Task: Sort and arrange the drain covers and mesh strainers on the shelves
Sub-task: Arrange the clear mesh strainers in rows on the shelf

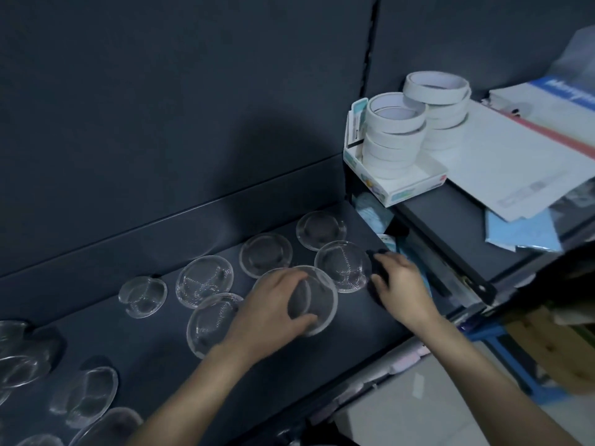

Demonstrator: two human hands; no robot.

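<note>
Drain covers (204, 280), clear dimpled discs with raised rims, are lying scattered across a dark shelf (161, 346), several overlapping. A person's left hand (270, 310) is curling thumb and fingers round the held cover (322, 300) at mid-shelf. The right hand (402, 281) is gripping a dark object (378, 256), too blurred to identify, just beside another disc. Tape rolls (396, 130) are sitting stacked alongside.

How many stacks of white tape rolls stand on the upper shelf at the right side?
2. The front stack stands in the white cardboard tray. The rear stack stands just behind it, to the right. Further rolls may be hidden behind them.
</note>
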